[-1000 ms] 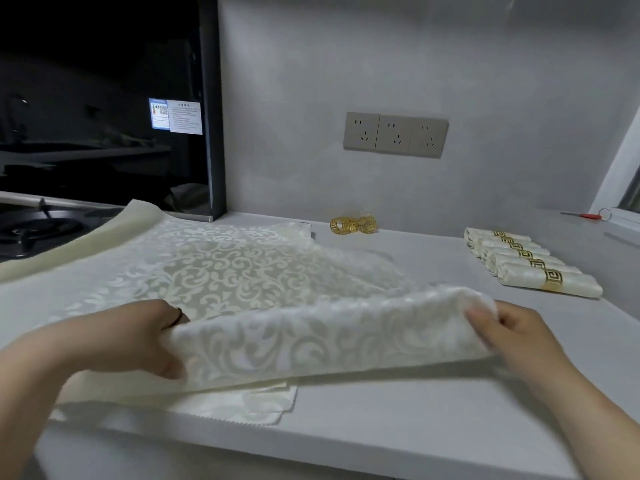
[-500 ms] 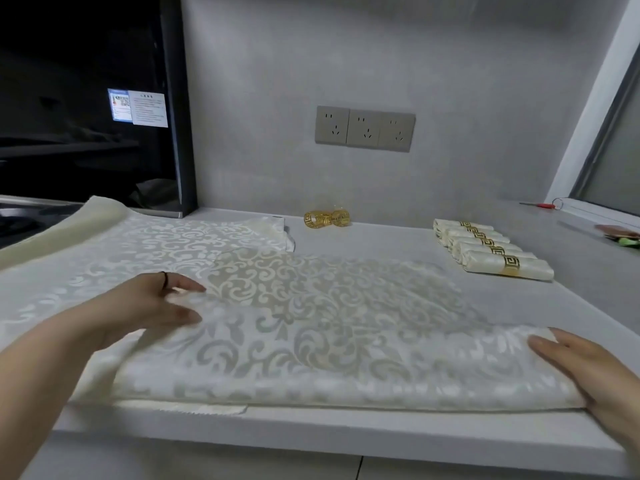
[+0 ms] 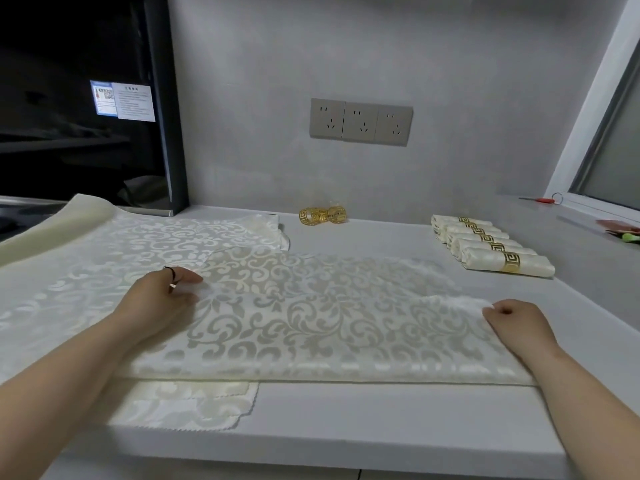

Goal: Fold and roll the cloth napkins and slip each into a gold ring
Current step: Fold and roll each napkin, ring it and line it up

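Note:
A cream damask napkin (image 3: pixel 329 327) lies folded into a wide band near the front of the grey counter (image 3: pixel 346 420). My left hand (image 3: pixel 159 299) pinches the band's upper left corner, which overlaps a pile of flat napkins (image 3: pixel 121 244). At the upper right corner, my right hand (image 3: pixel 516 320) grips the folded edge with curled fingers. Two or three loose gold rings (image 3: pixel 322 215) sit by the back wall. Several rolled napkins in gold rings (image 3: pixel 485 247) lie in a row at the right.
One flat napkin's scalloped corner (image 3: pixel 194 407) juts out near the counter's front edge. A black glass panel (image 3: pixel 86 98) stands at the left, with wall sockets (image 3: pixel 360 121) behind. Red-handled scissors (image 3: pixel 543 200) rest by the window sill at the far right.
The lifted napkin was laid flat on the counter, then its near part was folded away from me. Both hands moved from the near edge to the new fold's upper corners.

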The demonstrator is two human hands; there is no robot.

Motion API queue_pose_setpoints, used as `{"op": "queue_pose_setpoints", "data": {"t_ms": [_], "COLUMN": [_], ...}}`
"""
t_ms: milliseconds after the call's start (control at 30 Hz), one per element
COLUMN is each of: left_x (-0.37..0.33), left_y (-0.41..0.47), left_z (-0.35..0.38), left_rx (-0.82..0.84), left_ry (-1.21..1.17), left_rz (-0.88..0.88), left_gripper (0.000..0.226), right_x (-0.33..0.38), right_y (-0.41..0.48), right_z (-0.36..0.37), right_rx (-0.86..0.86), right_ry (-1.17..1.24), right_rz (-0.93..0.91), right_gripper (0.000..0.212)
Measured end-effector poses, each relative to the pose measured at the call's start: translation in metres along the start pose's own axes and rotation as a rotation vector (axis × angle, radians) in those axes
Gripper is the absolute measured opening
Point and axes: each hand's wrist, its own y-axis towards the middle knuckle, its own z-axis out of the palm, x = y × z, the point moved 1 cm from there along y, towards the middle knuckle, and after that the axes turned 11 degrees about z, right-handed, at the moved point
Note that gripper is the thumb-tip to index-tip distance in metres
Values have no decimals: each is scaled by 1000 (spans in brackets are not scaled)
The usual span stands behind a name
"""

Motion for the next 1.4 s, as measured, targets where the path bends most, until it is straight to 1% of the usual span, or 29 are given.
{"op": "queue_pose_setpoints", "data": {"t_ms": [133,267,300,400,467,533,567,600,667,700,733,767,833,867,933,967,1000,1033,1067,1100,1133,1233,1300,1333,1367,1400], "left_x": [0,0,-1,-10,-19,-32,-39,-44,-51,-51,-49,-47,-45,-45,-45,-45,-46,-45,-44,-43,-40,-32,-25,-23,-22,-22], "left_y": [8,9,8,-2,-14,-33,-44,-54,-68,-69,-68,-67,-67,-67,-66,-66,-67,-67,-66,-65,-63,-55,-49,-47,-47,-47], "left_z": [5,5,5,6,8,13,17,23,36,41,45,49,52,51,51,51,50,49,47,45,43,33,27,25,23,22], "left_rx": [34,66,55,-12,-47,11,91,193,374,434,486,526,574,581,596,605,609,607,616,619,605,595,596,592,586,582], "left_ry": [118,206,218,208,174,108,88,99,214,299,372,425,470,481,480,475,469,461,457,461,468,492,505,501,506,507], "left_rz": [49,52,76,145,177,246,281,317,356,357,360,361,373,378,377,379,386,387,379,367,353,279,222,199,193,190], "left_gripper": [24,23,23,24,25,27,35,54,113,135,146,149,150,149,146,140,131,130,136,141,142,147,149,144,135,131], "right_x": [0,5,6,10,12,15,18,22,32,39,46,53,67,72,80,82,81,80,77,72,67,47,35,30,27,26], "right_y": [1,-3,-5,-8,-10,-16,-20,-25,-38,-46,-55,-67,-98,-115,-142,-150,-154,-155,-153,-150,-146,-128,-116,-110,-105,-101], "right_z": [5,7,7,9,11,11,11,10,9,11,16,22,39,48,62,68,73,75,76,74,71,57,45,38,32,26], "right_rx": [-35,-35,-18,39,48,48,40,26,12,23,45,88,240,334,495,553,595,618,617,604,594,530,493,473,471,493], "right_ry": [-140,-274,-313,-405,-450,-528,-591,-680,-838,-860,-842,-804,-685,-620,-522,-507,-523,-557,-595,-608,-620,-661,-685,-697,-710,-707], "right_rz": [9,-12,-6,14,18,38,48,50,-1,-63,-150,-255,-458,-529,-614,-638,-649,-652,-656,-652,-632,-549,-467,-432,-397,-358], "right_gripper": [33,17,19,44,49,48,48,48,51,53,53,53,54,56,59,60,62,68,81,100,116,146,155,157,156,149]}}
